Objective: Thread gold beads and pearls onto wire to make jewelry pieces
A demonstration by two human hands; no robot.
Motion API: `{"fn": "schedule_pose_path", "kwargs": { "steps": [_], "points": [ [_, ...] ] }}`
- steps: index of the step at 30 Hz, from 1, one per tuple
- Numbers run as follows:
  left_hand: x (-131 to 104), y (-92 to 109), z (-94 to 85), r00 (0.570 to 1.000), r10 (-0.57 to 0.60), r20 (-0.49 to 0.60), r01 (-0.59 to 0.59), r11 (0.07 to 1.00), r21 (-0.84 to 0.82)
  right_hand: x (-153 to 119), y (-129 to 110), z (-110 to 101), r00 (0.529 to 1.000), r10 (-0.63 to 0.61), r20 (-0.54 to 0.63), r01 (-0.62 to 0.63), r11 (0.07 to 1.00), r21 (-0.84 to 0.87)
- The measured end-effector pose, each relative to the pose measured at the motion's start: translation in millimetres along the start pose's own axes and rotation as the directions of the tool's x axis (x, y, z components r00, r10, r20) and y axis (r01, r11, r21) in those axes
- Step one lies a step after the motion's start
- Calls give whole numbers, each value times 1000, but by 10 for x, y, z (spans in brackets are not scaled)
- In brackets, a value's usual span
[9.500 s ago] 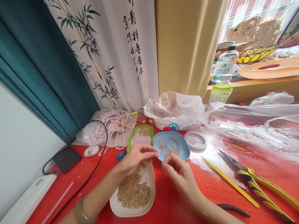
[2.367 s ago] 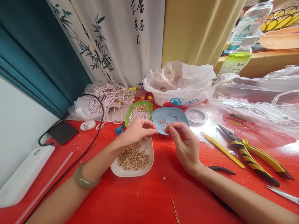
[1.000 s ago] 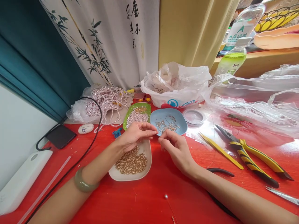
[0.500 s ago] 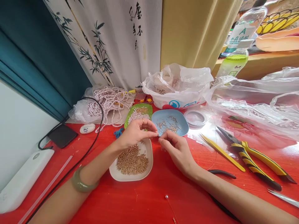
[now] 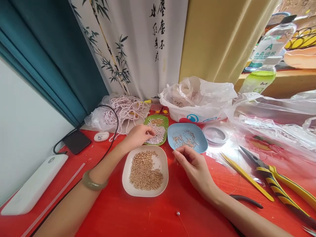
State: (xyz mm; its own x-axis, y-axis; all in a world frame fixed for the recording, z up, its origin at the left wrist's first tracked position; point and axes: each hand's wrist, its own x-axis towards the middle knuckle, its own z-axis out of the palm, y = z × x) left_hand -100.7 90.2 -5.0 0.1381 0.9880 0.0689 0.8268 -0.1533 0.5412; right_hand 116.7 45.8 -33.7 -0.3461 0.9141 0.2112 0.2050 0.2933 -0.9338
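Observation:
My left hand (image 5: 140, 135) reaches over the near left edge of a green tray (image 5: 166, 120) of pale pearl beads and gold beads. Its fingers are bent together at the pearls, and whatever they grip is hidden. My right hand (image 5: 191, 163) is pinched in front of a blue tray (image 5: 203, 142) that holds small metal pins and findings. Something tiny and thin is between its thumb and index finger, too small to name. A cream tray (image 5: 125, 184) of gold beads lies below my left hand. One pearl on a thin wire (image 5: 178, 213) rests near the front.
Long-nose pliers (image 5: 278, 184) and yellow tweezers (image 5: 249, 179) lie at right. A wire spool (image 5: 216, 135) is beside the blue tray. Plastic bags (image 5: 199, 110) and pearl strands (image 5: 123, 110) stand behind. A black cable (image 5: 116, 121) loops at left, near a phone (image 5: 77, 141).
My left hand has parted from my right and moved to the green tray. My right hand keeps its pinch in front of the blue tray. The whole view has shifted.

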Motion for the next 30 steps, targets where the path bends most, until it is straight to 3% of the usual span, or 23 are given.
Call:
{"fn": "schedule_pose_path", "kwargs": {
  "steps": [9, 14, 18, 20, 23, 25, 30],
  "points": [
    [-11, -106, -63, 992, -5, 129, 9, 1000, -28, 0, -3, -5, 1000, 9, -6, -8, 1000, 13],
    [7, -68, -29, 996, -17, 86, 31, 986, -166, 4, 5, 8, 1000, 30, 9, -30, 999, 14],
    [-17, 108, 43, 998, 2, 64, 20, 938, -345, 16, -55, -10, 997, 63, 36, -66, 993, 101],
    [-52, 211, 99, 995, 7, 98, 41, 874, -484, 18, -92, -24, 993, 101, 63, -111, 974, 196],
    [-110, 335, 180, 975, -61, 212, 205, 604, -770, 11, -113, -32, 986, 131, 102, -157, 938, 310],
    [-138, 392, 218, 955, -81, 287, 290, 474, -831, 2, -102, -27, 984, 128, 123, -163, 926, 340],
    [-168, 455, 265, 935, -63, 349, 342, 417, -842, -7, -76, -12, 982, 135, 132, -173, 920, 352]
  ]
}}
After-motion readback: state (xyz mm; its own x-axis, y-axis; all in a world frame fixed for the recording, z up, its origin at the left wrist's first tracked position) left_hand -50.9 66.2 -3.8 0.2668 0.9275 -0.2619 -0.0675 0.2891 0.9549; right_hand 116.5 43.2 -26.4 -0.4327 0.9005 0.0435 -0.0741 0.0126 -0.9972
